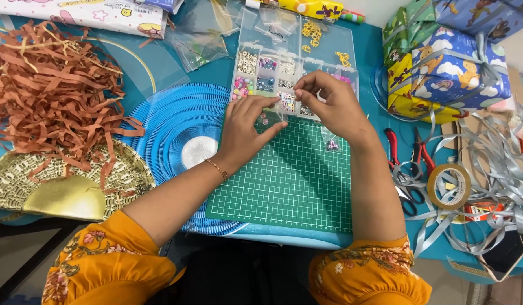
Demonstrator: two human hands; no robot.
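My left hand (247, 127) and my right hand (329, 104) meet over the far edge of a green cutting mat (289, 181). Between their fingertips they pinch a small clear plastic bag (281, 110). My left wrist wears a thin gold bracelet. Just beyond the hands lies an open clear bead organiser box (272, 70) with compartments of coloured and letter beads. A small bag of beads (331, 145) lies on the mat beside my right wrist.
Brown paper shreds (52, 90) pile at left over a gold placemat (64, 181). A blue round placemat (182, 130) lies under the mat. At right are wrapped gift boxes (447, 62), red pliers (392, 148), scissors (411, 195), a tape roll (449, 186), silver ribbon (498, 169) and a phone (507, 254).
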